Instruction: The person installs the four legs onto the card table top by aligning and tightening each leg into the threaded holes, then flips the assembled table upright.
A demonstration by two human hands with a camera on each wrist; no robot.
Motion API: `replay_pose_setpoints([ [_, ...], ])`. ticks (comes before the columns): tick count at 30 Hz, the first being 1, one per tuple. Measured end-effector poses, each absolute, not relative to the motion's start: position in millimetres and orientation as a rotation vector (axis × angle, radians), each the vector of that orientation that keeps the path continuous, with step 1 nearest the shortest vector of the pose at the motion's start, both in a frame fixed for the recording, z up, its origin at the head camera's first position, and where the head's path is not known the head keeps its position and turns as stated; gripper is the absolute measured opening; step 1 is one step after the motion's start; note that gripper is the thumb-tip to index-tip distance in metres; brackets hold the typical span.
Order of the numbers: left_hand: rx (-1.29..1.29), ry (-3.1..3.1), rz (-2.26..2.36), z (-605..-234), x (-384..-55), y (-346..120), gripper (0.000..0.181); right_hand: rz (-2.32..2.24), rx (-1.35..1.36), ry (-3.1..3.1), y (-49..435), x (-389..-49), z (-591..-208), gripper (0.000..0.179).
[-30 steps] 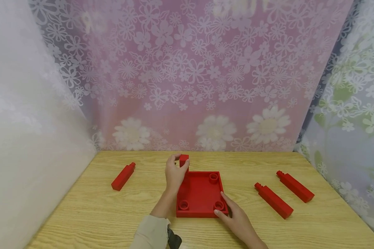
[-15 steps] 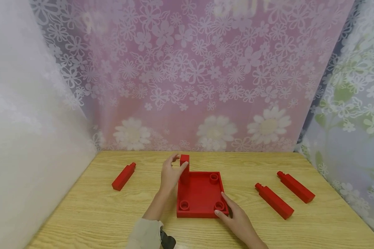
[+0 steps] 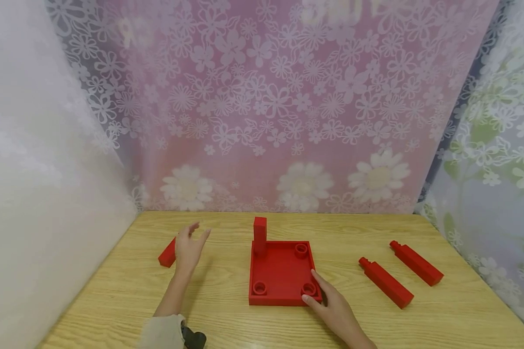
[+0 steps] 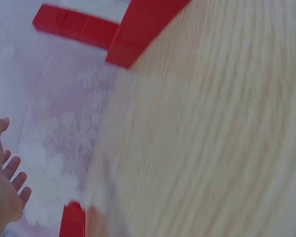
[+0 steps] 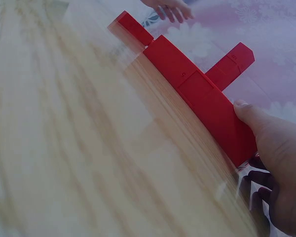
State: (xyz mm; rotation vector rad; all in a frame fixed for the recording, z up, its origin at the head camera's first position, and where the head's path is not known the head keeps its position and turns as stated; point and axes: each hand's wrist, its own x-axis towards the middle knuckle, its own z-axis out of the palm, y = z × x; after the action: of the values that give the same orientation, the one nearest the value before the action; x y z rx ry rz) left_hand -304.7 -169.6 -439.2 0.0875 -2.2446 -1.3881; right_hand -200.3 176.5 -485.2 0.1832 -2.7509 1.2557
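Observation:
A square red toy tabletop (image 3: 284, 271) lies underside up on the table, with round sockets showing in three corners. One red leg (image 3: 260, 232) stands upright in its far left corner. My right hand (image 3: 334, 310) grips the near right corner, thumb over the rim and fingers along the side; the right wrist view shows this hold (image 5: 281, 153) too. Over to the left, my left hand (image 3: 189, 249) is in the air with fingers spread and nothing in them. It partly hides a second red leg (image 3: 168, 254) lying on the wood.
Two more red legs, a nearer one (image 3: 388, 286) and a farther one (image 3: 417, 264), lie slantwise on the right, their knobbed ends pointing away to the left. Flowered cloth (image 3: 270, 121) hangs behind the wooden table (image 3: 227, 320), and pale sheeting (image 3: 52, 184) closes the left side.
My left hand has let go of the upright leg and moved left to the leg lying there. The leg stays standing in the corner. My right hand keeps its hold.

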Motion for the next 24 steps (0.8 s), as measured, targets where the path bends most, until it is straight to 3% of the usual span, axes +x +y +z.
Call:
replay_pose_setpoints([
  [10,0.255,-2.311,-1.194,-467,-296,-227,0.047,1.242,0.181,-2.759,177,-201,-486,0.076],
  [24,0.299,-2.266,-1.087,-496,-289,-236,0.045,1.239,0.176,-2.762,176,-201,-486,0.077],
])
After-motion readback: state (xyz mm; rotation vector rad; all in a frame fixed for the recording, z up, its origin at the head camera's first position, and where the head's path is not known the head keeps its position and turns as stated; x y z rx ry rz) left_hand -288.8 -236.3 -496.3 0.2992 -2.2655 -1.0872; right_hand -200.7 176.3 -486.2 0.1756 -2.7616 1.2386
